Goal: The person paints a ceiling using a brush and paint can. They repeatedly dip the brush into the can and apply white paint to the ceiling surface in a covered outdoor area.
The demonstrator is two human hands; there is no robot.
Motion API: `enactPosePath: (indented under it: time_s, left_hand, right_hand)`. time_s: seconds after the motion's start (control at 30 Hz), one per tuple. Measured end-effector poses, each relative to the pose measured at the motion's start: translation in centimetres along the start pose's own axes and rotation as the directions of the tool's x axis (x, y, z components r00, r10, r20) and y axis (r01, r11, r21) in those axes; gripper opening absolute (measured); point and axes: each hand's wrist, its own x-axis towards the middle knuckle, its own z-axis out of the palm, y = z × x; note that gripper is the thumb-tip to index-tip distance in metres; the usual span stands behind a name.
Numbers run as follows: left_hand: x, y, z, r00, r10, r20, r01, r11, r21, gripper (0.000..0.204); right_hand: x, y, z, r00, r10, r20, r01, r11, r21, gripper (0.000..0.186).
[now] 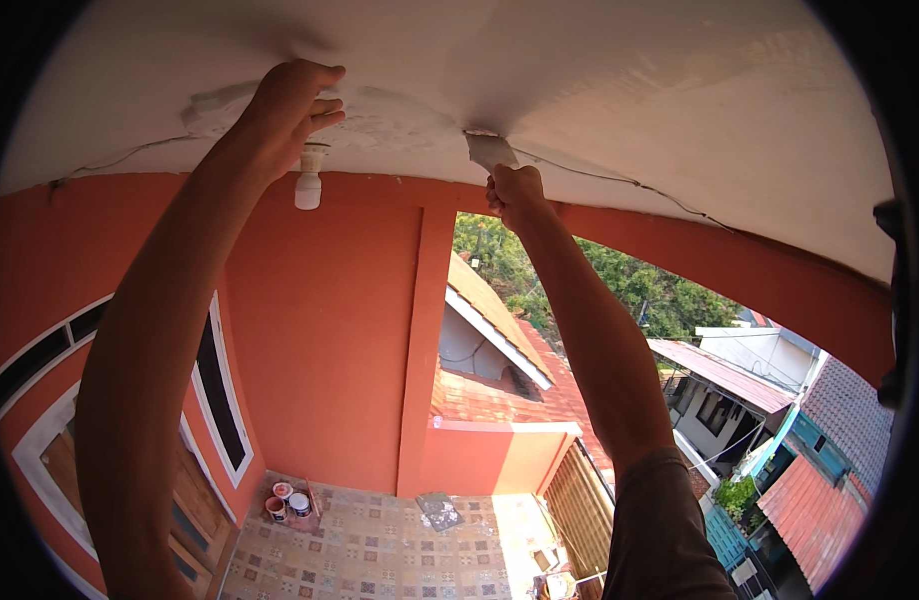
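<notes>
My left hand [296, 105] is raised near the white ceiling [660, 70], fingers apart and holding nothing; I cannot tell whether it touches the surface. Behind it is a rough grey patch [390, 118] on the ceiling. A white bulb [309, 188] hangs in a socket just below that hand. My right hand [515, 190] grips a flat pale scraper [490, 149], its upper edge against the ceiling at a small damaged spot. A thin cable [635, 183] runs along the ceiling beside the scraper.
An orange wall [310, 330] has a white-framed window [222, 380] and wooden door [200, 500] at left. Below, paint pails [285, 500] and a grey sheet [440, 510] lie on the tiled floor [350, 560]. A low parapet [490, 460] overlooks tiled roofs [820, 520] and trees.
</notes>
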Motion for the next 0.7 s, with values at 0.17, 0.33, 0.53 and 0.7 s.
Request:
enactPosePath:
  time_s: [0.17, 0.33, 0.53, 0.7]
  left_hand:
    - [0.0, 0.2, -0.1, 1.000, -0.007, 0.001, 0.007, 1.000, 0.020, 0.071]
    - [0.1, 0.2, -0.2, 1.000, -0.018, 0.009, 0.018, 1.000, 0.025, 0.073]
    - [-0.2, 0.1, -0.1, 1.000, -0.012, -0.002, 0.012, 0.998, 0.068, 0.072]
    - [-0.4, -0.2, -0.1, 1.000, 0.011, 0.002, -0.011, 0.999, 0.053, 0.069]
  right_hand:
    - [0.5, -0.3, 1.0, 0.998, -0.060, 0.012, 0.059, 0.998, 0.038, 0.018]
    - [-3.3, 0.9, -0.2, 0.991, -0.132, -0.012, 0.133, 0.983, 0.128, 0.019]
    - [-7.0, 2.1, -1.9, 0.948, -0.316, -0.043, 0.319, 0.944, 0.080, 0.030]
    - [-6.9, 4.7, -2.1, 0.903, -0.419, -0.099, 0.420, 0.908, -0.018, 0.036]
